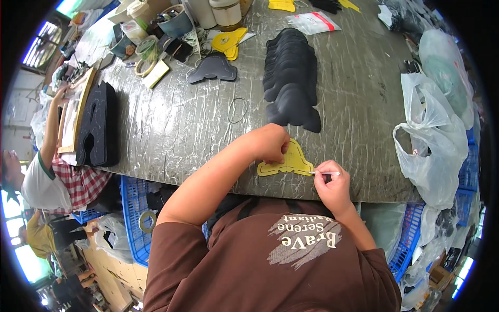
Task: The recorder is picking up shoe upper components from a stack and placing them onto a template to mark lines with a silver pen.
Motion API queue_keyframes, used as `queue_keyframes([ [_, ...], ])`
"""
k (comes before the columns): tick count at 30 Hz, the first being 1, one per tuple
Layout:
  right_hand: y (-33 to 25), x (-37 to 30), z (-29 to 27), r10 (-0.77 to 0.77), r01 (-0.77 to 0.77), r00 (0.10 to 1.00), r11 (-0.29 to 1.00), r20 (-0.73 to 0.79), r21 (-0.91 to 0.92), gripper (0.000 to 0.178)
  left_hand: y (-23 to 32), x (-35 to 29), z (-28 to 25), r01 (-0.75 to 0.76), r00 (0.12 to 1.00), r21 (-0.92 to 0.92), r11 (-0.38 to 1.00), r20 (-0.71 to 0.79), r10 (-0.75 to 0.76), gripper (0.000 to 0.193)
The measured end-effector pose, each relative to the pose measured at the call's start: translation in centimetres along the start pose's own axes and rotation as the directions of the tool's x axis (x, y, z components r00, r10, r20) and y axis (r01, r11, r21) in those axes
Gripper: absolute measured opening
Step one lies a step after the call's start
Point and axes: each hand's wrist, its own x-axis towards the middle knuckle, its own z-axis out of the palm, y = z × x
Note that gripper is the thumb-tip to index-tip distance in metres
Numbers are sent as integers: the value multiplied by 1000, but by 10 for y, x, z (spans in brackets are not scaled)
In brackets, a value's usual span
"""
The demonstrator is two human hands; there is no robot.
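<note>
1. Fingers of the right hand (335, 187) pinch a white pen (332, 173) — tip at the right end of the yellow template (295, 156), which lies on the table (358, 104).
2. Left hand (270, 143), at the template's upper left: fingers curled together — whether pinching, I cannot tell.
3. Beyond the template: overlapping black pieces (291, 67).

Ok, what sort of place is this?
Probably a small workshop: overlapping black shaped pieces and a yellow template-like piece lie on the worktable, with blue plastic crates by its edge.

Left grip (271, 144) rests on yellow template (293, 159); right grip (332, 183) holds perhaps a pen (334, 173).
</note>
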Motion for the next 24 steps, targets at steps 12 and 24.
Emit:
queue_keyframes([
  [12, 21, 71, 11, -97, 38, 991, 860, -90, -510, 32, 13, -18, 20, 100, 948, 309, 946, -319, 4, 59],
  [24, 35, 80, 17, -37, -23, 995, 830, -97, -557, 41, -72, -29, -11, 309, 675, 164, 937, -731, -95, 19],
])
